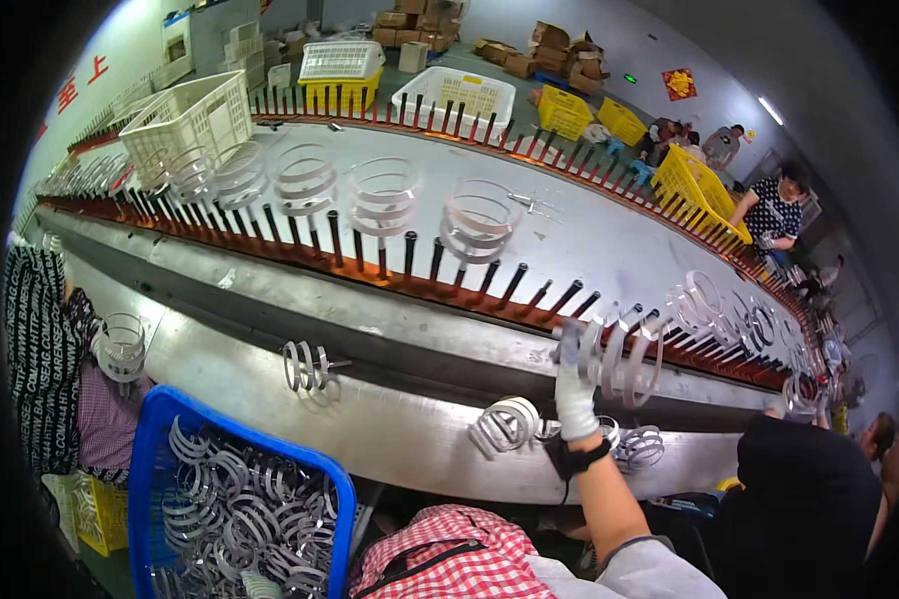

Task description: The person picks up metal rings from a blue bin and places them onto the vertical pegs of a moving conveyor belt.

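Note:
My right hand (pixel 574 394), in a white glove with a dark band at the wrist, reaches up from the lower edge to the rail of pegs. Its fingers are closed at the left end of a silvery spiral coil (pixel 629 361), slightly blurred, beside the dark-tipped pegs (pixel 566 296). Below the hand, on the metal ledge (pixel 410 419), lie a spiral coil (pixel 505 426) and another coil (pixel 641 447). Farther left on the ledge, one more coil (pixel 307 367) rests on its side. My left hand is out of view.
A blue crate (pixel 345 489) full of coils stands at lower left. Coils (pixel 383 195) sit on the peg line across the pale table (pixel 569 225). White baskets (pixel 459 95) and a yellow basket (pixel 704 190) are beyond. People work at both sides.

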`<move>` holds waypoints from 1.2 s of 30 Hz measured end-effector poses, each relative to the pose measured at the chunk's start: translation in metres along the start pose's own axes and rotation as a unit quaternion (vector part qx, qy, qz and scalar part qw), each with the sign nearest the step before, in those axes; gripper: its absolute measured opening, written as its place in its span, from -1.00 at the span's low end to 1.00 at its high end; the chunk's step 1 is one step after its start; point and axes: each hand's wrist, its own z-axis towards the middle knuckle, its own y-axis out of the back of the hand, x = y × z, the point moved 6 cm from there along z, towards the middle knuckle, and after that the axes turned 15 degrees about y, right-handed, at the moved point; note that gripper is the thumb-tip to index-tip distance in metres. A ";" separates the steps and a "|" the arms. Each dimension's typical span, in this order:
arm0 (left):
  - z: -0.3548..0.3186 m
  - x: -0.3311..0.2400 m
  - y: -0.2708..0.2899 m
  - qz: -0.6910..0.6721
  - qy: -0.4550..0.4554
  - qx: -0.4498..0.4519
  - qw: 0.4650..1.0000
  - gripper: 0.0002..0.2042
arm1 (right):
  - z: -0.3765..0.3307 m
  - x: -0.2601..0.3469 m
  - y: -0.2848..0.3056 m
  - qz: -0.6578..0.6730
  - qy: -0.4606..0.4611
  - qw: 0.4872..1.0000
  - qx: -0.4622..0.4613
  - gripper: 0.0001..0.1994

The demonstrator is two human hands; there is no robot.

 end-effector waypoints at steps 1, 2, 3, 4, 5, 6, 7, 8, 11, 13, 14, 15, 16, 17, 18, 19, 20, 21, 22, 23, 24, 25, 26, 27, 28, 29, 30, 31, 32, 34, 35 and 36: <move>-0.010 0.008 0.016 -0.001 0.002 -0.005 1.000 -0.51 | 0.021 -0.034 0.003 0.135 -0.014 0.989 -0.055 -0.61; -0.019 0.016 0.024 0.020 -0.035 -0.025 0.999 -0.54 | 0.042 -0.049 -0.002 -0.015 0.137 0.990 -0.024 -0.58; -0.028 0.023 0.033 0.041 -0.073 -0.045 0.995 -0.58 | 0.059 -0.060 -0.013 -0.166 0.280 0.945 0.010 -0.56; -0.042 0.031 0.042 0.061 -0.112 -0.062 0.990 -0.61 | 0.078 -0.091 -0.024 -0.192 0.233 0.951 0.072 -0.58; -0.065 0.030 0.084 0.069 -0.135 -0.066 0.986 -0.61 | 0.097 -0.123 -0.019 -0.243 0.180 0.943 0.140 -0.60; -0.108 0.048 0.153 -0.030 -0.099 -0.134 0.986 -0.65 | 0.116 -0.134 -0.030 -0.266 0.062 0.943 0.190 -0.67; -0.153 0.094 0.177 -0.138 -0.015 -0.190 0.972 -0.68 | 0.115 -0.123 -0.080 -0.240 -0.048 0.938 0.244 -0.66; -0.147 0.117 0.165 -0.423 0.009 -0.278 0.863 -0.75 | 0.116 -0.107 -0.100 -0.340 0.172 0.880 0.284 -0.69; -0.188 0.116 0.161 -0.233 0.065 -0.139 0.960 -0.74 | 0.123 -0.076 -0.124 -0.319 0.112 0.894 0.294 -0.61; -0.208 0.094 0.153 -0.274 0.077 -0.176 0.942 -0.76 | 0.127 -0.095 -0.103 -0.370 0.091 0.860 0.340 -0.62; -0.235 0.102 0.165 -0.368 0.108 -0.211 0.899 -0.76 | 0.128 -0.100 -0.097 -0.420 0.071 0.822 0.378 -0.62; -0.258 0.110 0.170 -0.458 0.139 -0.242 0.844 -0.76 | 0.128 -0.114 -0.092 -0.419 0.076 0.822 0.379 -0.62; -0.271 0.109 0.178 -0.527 0.146 -0.275 0.790 -0.72 | 0.134 -0.130 -0.085 -0.415 0.209 0.820 0.334 -0.64; -0.279 0.107 0.172 -0.604 0.130 -0.318 0.719 -0.72 | 0.129 -0.134 -0.078 -0.399 0.336 0.803 0.289 -0.66; -0.292 0.109 0.167 -0.649 0.144 -0.337 0.667 -0.73 | 0.118 -0.135 -0.078 -0.367 0.265 0.856 0.250 -0.70; -0.308 0.108 0.167 -0.692 0.154 -0.359 0.608 -0.75 | 0.116 -0.139 -0.081 -0.414 0.188 0.829 0.324 -0.70; -0.326 0.103 0.180 -0.692 0.156 -0.358 0.608 -0.75 | 0.106 -0.128 -0.082 -0.451 0.237 0.765 0.395 -0.71; -0.338 0.095 0.187 -0.820 0.142 -0.279 0.480 -0.75 | 0.094 -0.118 -0.075 -0.485 0.281 0.691 0.457 -0.72; -0.350 0.083 0.198 -0.916 0.118 -0.193 0.330 -0.74 | 0.087 -0.104 -0.053 -0.332 0.218 0.819 0.414 -0.73; -0.357 0.068 0.213 -0.946 0.080 -0.111 0.295 -0.75 | 0.072 -0.092 -0.026 -0.164 0.146 0.911 0.350 -0.75; -0.380 0.058 0.250 -0.954 0.014 -0.147 0.259 -0.74 | 0.045 -0.048 -0.017 -0.118 0.270 0.878 0.376 -0.78; -0.399 0.050 0.282 -0.956 -0.055 -0.183 0.224 -0.73 | 0.002 0.007 -0.029 -0.247 0.293 0.602 0.700 -0.72; -0.403 0.034 0.301 -0.925 -0.092 -0.223 0.295 -0.72 | -0.022 0.026 0.005 0.146 0.150 0.744 0.635 -0.68; -0.403 0.009 0.317 -0.885 -0.138 -0.259 0.363 -0.70 | -0.066 0.004 0.036 0.233 -0.007 0.672 0.703 -0.62; -0.377 -0.027 0.308 -0.946 -0.229 -0.124 0.191 -0.63 | -0.083 0.058 0.042 0.209 0.017 0.629 0.749 -0.58; -0.412 -0.030 0.351 -0.902 -0.236 -0.175 0.318 -0.63 | -0.102 0.073 0.048 0.272 0.003 0.612 0.742 -0.46; -0.409 -0.060 0.378 -0.914 -0.357 -0.042 0.189 -0.59 | -0.096 0.086 0.059 0.276 0.119 0.677 0.671 -0.37; -0.413 -0.085 0.401 -0.885 -0.452 0.095 0.054 -0.54 | -0.088 0.100 0.072 0.288 0.081 0.711 0.637 -0.32; -0.433 -0.103 0.433 -0.875 -0.457 0.138 0.080 -0.55 | -0.074 0.111 0.099 0.364 -0.012 0.754 0.547 -0.30; -0.468 -0.109 0.481 -0.825 -0.512 0.188 0.145 -0.55 | -0.064 0.126 0.127 0.448 -0.094 0.775 0.435 -0.28; -0.483 -0.125 0.505 -0.771 -0.571 0.217 0.177 -0.55 | -0.058 0.120 0.141 0.534 -0.129 0.744 0.380 -0.28; -0.493 -0.139 0.523 -0.774 -0.553 0.243 0.189 -0.40 | -0.052 0.111 0.153 0.617 -0.160 0.701 0.321 -0.28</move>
